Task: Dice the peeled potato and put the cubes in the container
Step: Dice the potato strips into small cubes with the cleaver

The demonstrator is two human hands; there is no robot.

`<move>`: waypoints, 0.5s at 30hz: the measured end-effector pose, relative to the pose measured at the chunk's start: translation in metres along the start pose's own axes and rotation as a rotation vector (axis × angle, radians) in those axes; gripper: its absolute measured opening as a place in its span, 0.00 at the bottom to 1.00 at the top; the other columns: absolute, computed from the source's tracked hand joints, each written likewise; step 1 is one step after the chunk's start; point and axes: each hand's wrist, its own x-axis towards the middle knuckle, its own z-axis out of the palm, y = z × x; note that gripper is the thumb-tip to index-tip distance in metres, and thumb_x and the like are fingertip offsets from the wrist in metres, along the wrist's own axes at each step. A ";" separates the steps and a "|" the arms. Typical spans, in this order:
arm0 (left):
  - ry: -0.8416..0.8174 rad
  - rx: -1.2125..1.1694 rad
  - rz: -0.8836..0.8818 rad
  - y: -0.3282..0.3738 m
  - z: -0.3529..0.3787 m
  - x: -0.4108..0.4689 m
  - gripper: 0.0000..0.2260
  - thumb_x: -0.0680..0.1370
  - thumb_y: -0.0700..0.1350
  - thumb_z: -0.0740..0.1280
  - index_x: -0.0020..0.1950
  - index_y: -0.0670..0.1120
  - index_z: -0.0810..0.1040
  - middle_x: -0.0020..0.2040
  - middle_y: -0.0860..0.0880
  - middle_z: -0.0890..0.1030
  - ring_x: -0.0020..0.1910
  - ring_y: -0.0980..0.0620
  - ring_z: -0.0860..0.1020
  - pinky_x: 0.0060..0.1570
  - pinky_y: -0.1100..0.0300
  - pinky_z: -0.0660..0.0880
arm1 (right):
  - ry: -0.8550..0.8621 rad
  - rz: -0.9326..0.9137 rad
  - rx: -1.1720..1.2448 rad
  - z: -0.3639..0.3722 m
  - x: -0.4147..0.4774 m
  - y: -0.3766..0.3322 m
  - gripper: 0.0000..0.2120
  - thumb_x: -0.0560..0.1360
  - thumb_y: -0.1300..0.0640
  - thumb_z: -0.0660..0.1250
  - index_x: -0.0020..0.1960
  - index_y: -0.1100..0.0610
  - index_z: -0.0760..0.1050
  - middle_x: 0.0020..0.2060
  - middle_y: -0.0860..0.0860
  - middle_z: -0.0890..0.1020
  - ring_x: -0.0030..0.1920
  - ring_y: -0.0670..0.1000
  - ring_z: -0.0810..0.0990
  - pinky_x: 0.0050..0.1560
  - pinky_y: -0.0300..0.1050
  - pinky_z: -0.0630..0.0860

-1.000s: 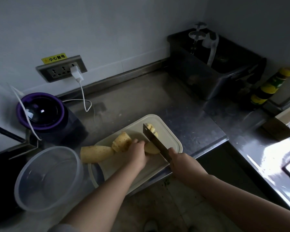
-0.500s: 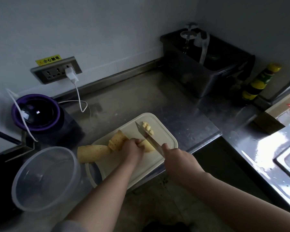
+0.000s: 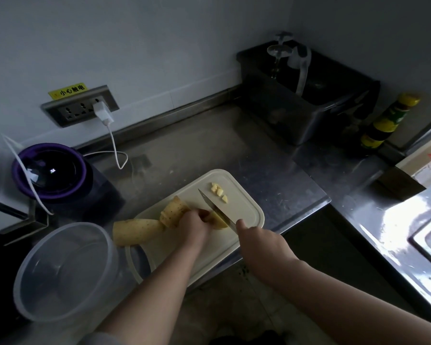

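On the cream cutting board (image 3: 244, 225) my left hand (image 3: 193, 224) holds a potato piece (image 3: 218, 221) with curled fingers. My right hand (image 3: 259, 241) grips the knife (image 3: 215, 209), whose blade rests against that piece beside my left fingertips. Several small potato cubes (image 3: 219, 191) lie on the board's far side. A stack of slices (image 3: 173, 211) leans just left of my left hand, and a long potato chunk (image 3: 136, 231) lies at the board's left edge. The clear round container (image 3: 67, 270) stands to the front left with nothing in it.
A purple-rimmed appliance (image 3: 51, 171) stands at the left, with a white charger cable (image 3: 115, 148) running to the wall socket (image 3: 81, 108). A dark metal bin (image 3: 306, 95) and a yellow-capped bottle (image 3: 388, 120) sit at the back right. A clear lid (image 3: 135, 260) lies under the board's left corner.
The camera view shifted slightly. The knife blade has moved a little toward my left fingers along the potato piece, and the cut cubes now lie apart from the blade.
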 end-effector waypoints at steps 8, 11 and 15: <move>0.009 -0.006 -0.020 0.001 0.002 0.003 0.09 0.77 0.39 0.68 0.56 0.40 0.78 0.56 0.44 0.81 0.60 0.47 0.77 0.58 0.60 0.70 | -0.043 0.011 0.030 0.005 0.005 0.002 0.26 0.81 0.61 0.61 0.76 0.55 0.55 0.34 0.49 0.71 0.35 0.47 0.75 0.36 0.41 0.76; 0.010 0.004 -0.034 0.000 0.003 0.005 0.10 0.77 0.38 0.68 0.57 0.40 0.78 0.57 0.43 0.81 0.61 0.46 0.77 0.60 0.58 0.70 | -0.050 0.012 0.039 0.005 0.008 0.004 0.27 0.81 0.61 0.61 0.76 0.54 0.53 0.34 0.49 0.71 0.35 0.47 0.76 0.37 0.41 0.77; 0.006 0.023 -0.043 -0.001 0.004 0.007 0.11 0.76 0.37 0.68 0.59 0.40 0.78 0.57 0.43 0.81 0.59 0.46 0.78 0.58 0.57 0.72 | -0.067 0.009 0.032 0.004 0.012 0.006 0.27 0.81 0.61 0.61 0.76 0.54 0.53 0.36 0.49 0.73 0.37 0.48 0.78 0.39 0.42 0.79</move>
